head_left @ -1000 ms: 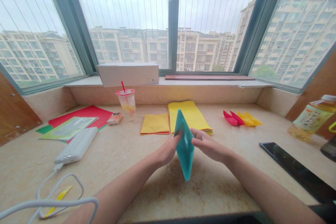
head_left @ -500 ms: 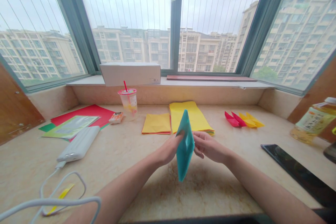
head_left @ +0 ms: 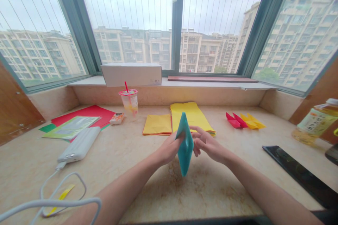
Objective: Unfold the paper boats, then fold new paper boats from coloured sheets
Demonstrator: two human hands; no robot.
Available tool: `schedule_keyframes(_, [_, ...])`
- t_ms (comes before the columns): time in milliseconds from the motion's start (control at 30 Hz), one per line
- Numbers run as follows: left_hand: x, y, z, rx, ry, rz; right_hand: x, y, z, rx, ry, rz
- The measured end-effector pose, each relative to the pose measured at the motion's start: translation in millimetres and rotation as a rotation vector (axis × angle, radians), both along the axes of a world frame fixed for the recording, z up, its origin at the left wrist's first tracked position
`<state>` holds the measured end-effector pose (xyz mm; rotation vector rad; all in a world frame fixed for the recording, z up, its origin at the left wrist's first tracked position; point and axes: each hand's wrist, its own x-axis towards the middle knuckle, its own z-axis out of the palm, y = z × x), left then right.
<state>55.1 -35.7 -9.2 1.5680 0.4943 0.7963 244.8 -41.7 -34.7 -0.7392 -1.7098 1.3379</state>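
A teal sheet of folded paper (head_left: 186,154) stands on edge above the countertop, its folded layers parted a little in the middle. My left hand (head_left: 170,147) is closed on its left side, with the thumb tucked over the paper and the other fingers hidden behind it. Close against the right side is my right hand (head_left: 210,144), fingers apart, the index finger stretched toward the paper and the thumb near its edge. Whether those fingertips touch the paper is hard to see. Behind lie yellow paper sheets (head_left: 194,116) and a smaller yellow-orange stack (head_left: 157,124).
Folded red paper (head_left: 236,120) and folded yellow paper (head_left: 252,121) sit at right, near a black phone (head_left: 298,172) and a bottle (head_left: 314,123). To the left are a lidded cup (head_left: 129,102), a white power bank (head_left: 79,144), its cable (head_left: 71,202) and red paper (head_left: 102,114).
The teal paper has shifted slightly left and its lower tip has risen. My right hand's index finger has stretched out and its fingers have spread. The left hand keeps its hold.
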Motion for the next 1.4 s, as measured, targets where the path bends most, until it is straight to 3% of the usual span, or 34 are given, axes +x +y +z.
schedule_keyframes(133, [0,3,-8.1,0.023,0.011,0.154,-4,-3,-2.1,0.021,-0.062,-0.085])
schedule_keyframes(233, [-1,6,-15.4,0.067,0.078,0.182,-6,-4,-2.1,0.049,-0.124,-0.145])
schedule_keyframes(500, [-3,8,-17.3,0.402,0.305,0.318,-9,-3,2.2,0.257,-0.300,-0.323])
schedule_keyframes(667, [-5,3,-15.9,0.420,0.320,0.252,-10,-1,1.1,0.310,-0.263,-0.364])
schedule_keyframes(967, [-4,1,-14.0,0.458,0.343,0.255,-9,1,-1.7,0.363,-0.291,-0.403])
schedule_keyframes(1400, [-7,9,-20.5,0.299,0.260,0.215,-9,1,-0.2,0.368,-0.353,-0.462])
